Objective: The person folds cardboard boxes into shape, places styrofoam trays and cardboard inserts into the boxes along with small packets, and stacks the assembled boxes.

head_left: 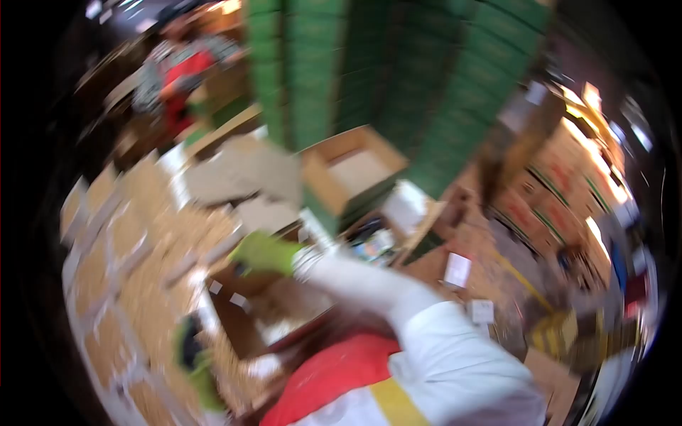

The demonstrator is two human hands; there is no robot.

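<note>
Carton [245, 319], open at the top, set low near the middle of the scene, with brown walls, small white patches on the inner left wall and something pale and shiny at the bottom, too blurred to name. Over its far left rim, right hand [268, 254] in a yellow-green glove, at the end of a white sleeve [355, 280] reaching in from the near right; whether spread or pinching, cannot tell through the blur. At the near left, just beside the carton, left hand [195, 358] in a green and dark glove, low over wrapped brown packs [135, 234]; finger pose and contact, again, cannot tell. Across the whole left side, those same packs, laid close together with shiny pale edges. Beyond the carton, flat greyish-brown cardboard pieces [245, 170], overlapping. To the right of these, an open green-sided box [323, 202] with a pale base inside, and nearer, another open box [419, 245] with dark and coloured small items. Behind, tall green stacks [312, 78]. At the far left, a co-worker [186, 67] in red over a patterned top. On the right, brown cartons with red marks [558, 177], and nearer, a white card [457, 270] and a yellow floor line [524, 280].
</note>
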